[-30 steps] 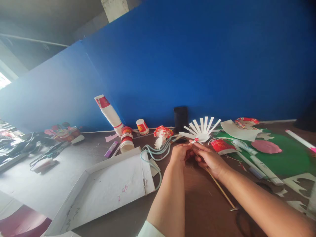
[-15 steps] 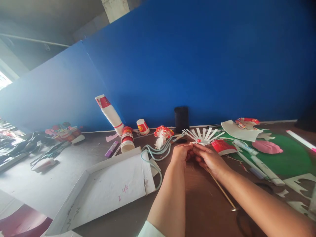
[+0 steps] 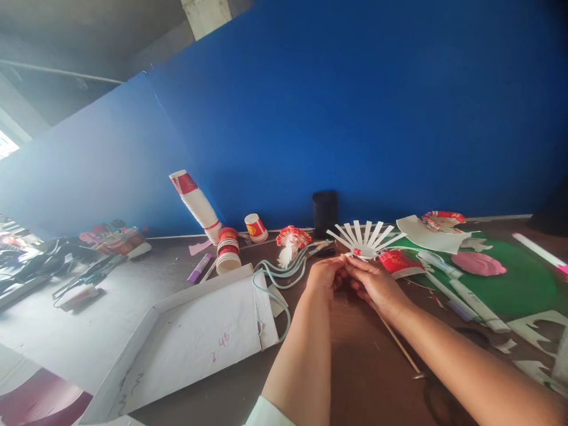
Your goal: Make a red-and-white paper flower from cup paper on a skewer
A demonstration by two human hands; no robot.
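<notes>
A paper cup cut into spread white strips [image 3: 366,235], with a small red spot at its centre, fans out just beyond my fingertips. My left hand [image 3: 326,275] is closed, its fingers pinching at the lower edge of this cut cup. Beside it and touching it, my right hand [image 3: 379,287] is also closed on the cup's near edge. A thin wooden stick [image 3: 399,343] runs from under my right hand toward me, with a small flat piece at its near end. How stick and cup join is hidden by my fingers.
Left of my arms lies a shallow white box lid [image 3: 199,343] with a pale cord [image 3: 288,272] over its corner. Stacked paper cups [image 3: 199,207] lean at the back. On the right are a green sheet [image 3: 528,278], markers [image 3: 479,305] and a red cup piece [image 3: 402,263]. A blue partition [image 3: 355,106] stands behind.
The cut paper cup has tipped up a little, so its strips stand higher and show more face-on. Both hands keep nearly the same place and grip.
</notes>
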